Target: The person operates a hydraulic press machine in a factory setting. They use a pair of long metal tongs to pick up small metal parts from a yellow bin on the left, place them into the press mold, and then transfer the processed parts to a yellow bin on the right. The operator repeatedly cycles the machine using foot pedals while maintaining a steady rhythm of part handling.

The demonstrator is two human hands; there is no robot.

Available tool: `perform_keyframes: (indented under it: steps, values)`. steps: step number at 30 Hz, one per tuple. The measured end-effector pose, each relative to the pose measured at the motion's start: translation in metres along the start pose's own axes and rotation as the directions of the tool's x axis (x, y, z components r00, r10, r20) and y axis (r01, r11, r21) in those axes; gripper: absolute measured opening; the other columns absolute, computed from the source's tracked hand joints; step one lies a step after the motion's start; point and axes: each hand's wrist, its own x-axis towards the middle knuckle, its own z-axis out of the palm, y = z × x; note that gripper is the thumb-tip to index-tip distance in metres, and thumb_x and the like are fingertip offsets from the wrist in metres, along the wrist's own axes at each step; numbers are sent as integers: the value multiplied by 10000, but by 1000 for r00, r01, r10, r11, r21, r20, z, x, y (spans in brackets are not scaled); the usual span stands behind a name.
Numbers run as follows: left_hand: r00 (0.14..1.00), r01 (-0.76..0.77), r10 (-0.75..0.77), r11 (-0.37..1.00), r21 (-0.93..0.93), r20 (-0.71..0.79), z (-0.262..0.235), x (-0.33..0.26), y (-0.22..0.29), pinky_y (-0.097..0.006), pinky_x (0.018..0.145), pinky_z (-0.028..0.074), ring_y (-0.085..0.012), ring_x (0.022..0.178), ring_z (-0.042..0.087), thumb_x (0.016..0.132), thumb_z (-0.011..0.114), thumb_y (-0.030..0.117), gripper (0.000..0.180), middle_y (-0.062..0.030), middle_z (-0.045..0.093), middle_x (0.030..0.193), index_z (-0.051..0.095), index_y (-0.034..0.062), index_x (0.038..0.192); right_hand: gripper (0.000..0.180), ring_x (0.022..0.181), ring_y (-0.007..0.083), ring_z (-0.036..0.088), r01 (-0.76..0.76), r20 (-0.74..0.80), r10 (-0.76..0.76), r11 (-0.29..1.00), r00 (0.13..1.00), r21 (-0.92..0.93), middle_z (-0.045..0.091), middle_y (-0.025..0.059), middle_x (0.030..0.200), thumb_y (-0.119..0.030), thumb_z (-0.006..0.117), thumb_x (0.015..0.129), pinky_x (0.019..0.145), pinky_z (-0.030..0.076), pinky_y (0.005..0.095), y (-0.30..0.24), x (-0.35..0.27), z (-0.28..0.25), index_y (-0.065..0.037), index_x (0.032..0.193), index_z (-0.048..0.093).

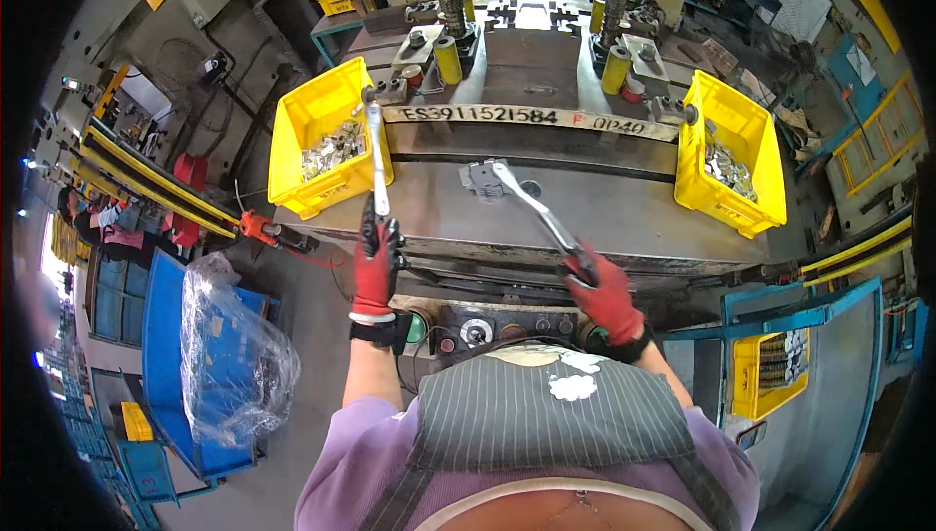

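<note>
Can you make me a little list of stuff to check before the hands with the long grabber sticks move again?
1. Left hand in its red glove grips its long metal tong: ok.
2. Right hand grips its own long metal tong: ok.
3. Right tong's tip holds a small grey metal part on the steel press table: ok.
4. Left tong's tip reaches the left yellow plastic bin of shiny parts; whether it holds one: cannot tell.
5. Both hands are outside the press opening: ok.
</note>
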Motion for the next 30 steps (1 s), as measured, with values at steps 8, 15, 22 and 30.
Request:
perform_keyframes:
  steps: [8, 15, 22, 30]
  values:
    - [995, -70, 66, 996, 48, 79, -10, -12, -2, -185, 468, 391, -47, 653, 479, 853, 506, 80, 387, 26, 530, 828, 441, 103, 1234, 527, 841, 323, 581, -78, -7, 78, 996, 997, -37, 603, 143, 884, -240, 644, 718, 701, 459, 370, 16, 33, 31, -108, 1196, 464]
    - [993, 107, -105, 993, -39, 47, -23, -19, -1, -181, 422, 394, -40, 585, 434, 890, 465, 214, 411, 49, 442, 746, 365, 179, 1287, 549, 809, 331, 571, 244, -408, -226, 970, 884, -8, 568, 142, 884, -189, 613, 747, 682, 452, 374, -23, 129, -7, -75, 1237, 393]
    - [992, 78, -76, 997, -15, 103, -3, -11, -4, -155, 407, 335, -29, 560, 414, 879, 443, 56, 490, 45, 447, 759, 320, 191, 1333, 400, 815, 319, 567, 29, -309, -89, 981, 947, -193, 580, 143, 859, -252, 600, 737, 713, 447, 395, -50, 240, -37, -32, 1048, 481]
    - [991, 108, -106, 994, -20, 81, -16, -17, -7, -163, 402, 387, -34, 579, 439, 840, 475, 41, 533, 51, 443, 734, 314, 183, 1328, 520, 938, 347, 553, -35, -142, 3, 974, 990, -222, 581, 226, 982, -331, 600, 720, 812, 431, 392, -35, 290, -47, -7, 1109, 482]
